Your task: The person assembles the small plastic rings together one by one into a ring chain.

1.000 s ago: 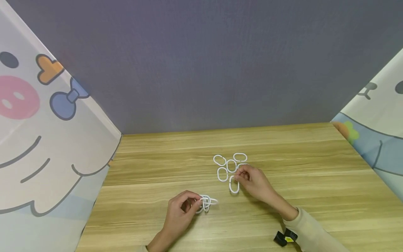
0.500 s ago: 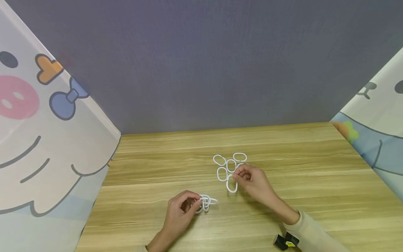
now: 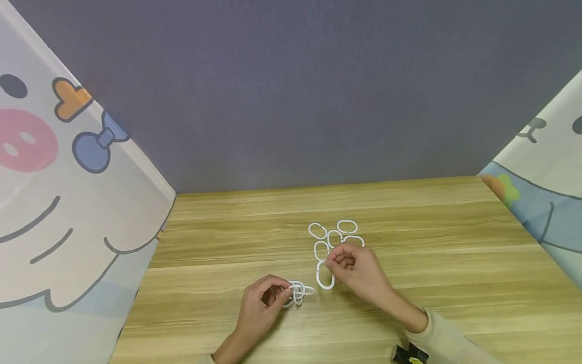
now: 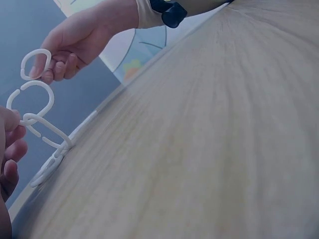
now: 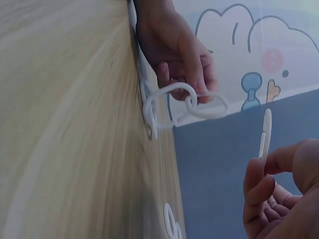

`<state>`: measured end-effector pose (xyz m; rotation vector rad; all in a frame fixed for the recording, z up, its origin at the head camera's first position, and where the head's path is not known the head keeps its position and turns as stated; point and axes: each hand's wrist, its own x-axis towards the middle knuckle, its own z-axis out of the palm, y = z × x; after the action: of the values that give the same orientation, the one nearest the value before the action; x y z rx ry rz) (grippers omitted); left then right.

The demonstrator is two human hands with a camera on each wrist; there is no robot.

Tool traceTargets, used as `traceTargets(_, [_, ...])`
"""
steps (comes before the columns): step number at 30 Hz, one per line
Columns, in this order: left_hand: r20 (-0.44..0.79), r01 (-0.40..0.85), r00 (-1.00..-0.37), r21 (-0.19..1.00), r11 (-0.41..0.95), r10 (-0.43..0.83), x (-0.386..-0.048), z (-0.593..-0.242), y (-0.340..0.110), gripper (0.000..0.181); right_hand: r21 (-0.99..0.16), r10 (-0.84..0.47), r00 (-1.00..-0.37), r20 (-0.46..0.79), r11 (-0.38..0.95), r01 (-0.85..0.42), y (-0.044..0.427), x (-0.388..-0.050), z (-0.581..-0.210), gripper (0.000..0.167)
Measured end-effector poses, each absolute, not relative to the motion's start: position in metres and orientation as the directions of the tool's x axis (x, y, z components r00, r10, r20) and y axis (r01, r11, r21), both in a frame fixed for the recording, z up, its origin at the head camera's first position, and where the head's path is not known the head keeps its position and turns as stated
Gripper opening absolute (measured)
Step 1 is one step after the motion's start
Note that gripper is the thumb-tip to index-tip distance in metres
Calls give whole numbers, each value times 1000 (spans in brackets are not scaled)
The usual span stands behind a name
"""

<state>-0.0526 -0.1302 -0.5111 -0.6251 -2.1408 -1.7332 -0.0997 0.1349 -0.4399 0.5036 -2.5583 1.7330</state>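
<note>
The left hand (image 3: 261,309) pinches one of several linked white rings (image 3: 297,293) low over the wooden table, left of centre. In the right wrist view these joined links (image 5: 172,92) hang from the left fingertips. Between thumb and forefinger the right hand (image 3: 359,270) holds a single white oval link (image 3: 325,287), raised off the table to the right of the chain. That link, with a small gap in its side, shows in the left wrist view (image 4: 49,59), apart from the chain.
Several loose white links (image 3: 318,231) lie on the table (image 3: 218,232) just beyond the right hand. A black device with a yellow mark (image 3: 409,355) is at the right wrist. A grey panel (image 3: 318,101) stands behind, with cartoon-printed panels (image 3: 82,202) at both sides.
My right hand has moved left and slightly toward me with its link, closer to the chain, uncovering more of a loose link behind it. My left hand has stayed in place.
</note>
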Motion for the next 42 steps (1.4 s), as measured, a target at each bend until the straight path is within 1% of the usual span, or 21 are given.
traceTargets(3, [504, 521, -853, 837, 168, 136, -53, -512, -130, 22, -900, -264, -946, 186, 340, -272, 130, -97, -441, 14])
traceTargets(10, [506, 522, -853, 835, 173, 131, -54, -513, -130, 22, -893, -296, -925, 240, 307, -330, 122, -93, -445, 13])
traceTargets(15, [507, 523, -852, 836, 168, 128, -54, -513, -130, 23, -899, -317, -919, 236, 289, -330, 117, -91, -448, 12])
traceTargets(30, [515, 532, -847, 826, 187, 134, -53, -513, -130, 22, -877, -316, -918, 241, 335, -345, 106, -88, -459, 15])
traceTargets(36, [534, 550, -835, 813, 192, 129, -54, -514, -130, 25, -877, -317, -917, 243, 333, -347, 106, -87, -461, 16])
traceTargets(42, [533, 548, -837, 814, 193, 129, -53, -515, -130, 24, -868, -330, -905, 267, 325, -375, 106, -87, -464, 16])
